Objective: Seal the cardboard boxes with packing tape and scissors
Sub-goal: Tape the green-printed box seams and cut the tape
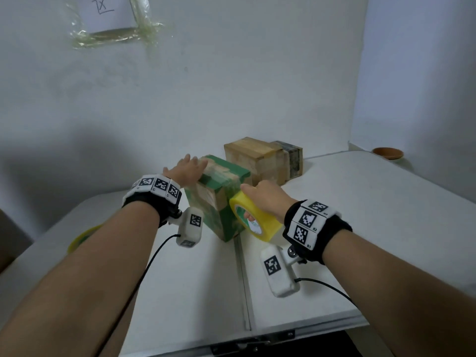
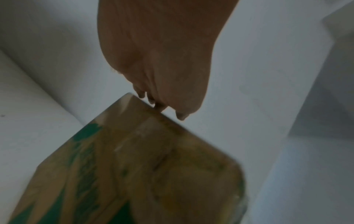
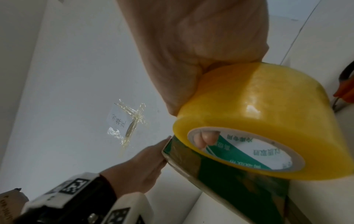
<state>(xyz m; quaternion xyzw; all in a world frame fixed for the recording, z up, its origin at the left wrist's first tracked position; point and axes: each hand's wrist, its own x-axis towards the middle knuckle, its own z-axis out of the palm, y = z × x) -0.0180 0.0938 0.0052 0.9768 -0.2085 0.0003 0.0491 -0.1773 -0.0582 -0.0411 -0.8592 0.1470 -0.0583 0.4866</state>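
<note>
A green and brown cardboard box (image 1: 219, 202) wrapped in clear tape stands mid-table, one corner toward me. My left hand (image 1: 186, 171) lies flat on its top left edge with straight fingers; in the left wrist view the fingertips (image 2: 159, 106) reach past the box (image 2: 143, 166) edge. My right hand (image 1: 262, 199) grips a yellow tape roll (image 1: 255, 219), fingers through its core, and holds it against the box's right side. In the right wrist view the roll (image 3: 258, 113) touches the box (image 3: 229, 181) top edge. Scissors (image 3: 344, 84) with orange and black handles lie at the far right.
A taped brown box (image 1: 255, 158) and a darker box (image 1: 291, 158) stand behind, against the wall. Another tape roll (image 1: 82, 237) lies at the left, partly hidden by my forearm. An orange dish (image 1: 387, 152) sits far right. The white folding table (image 1: 347, 228) has a centre seam.
</note>
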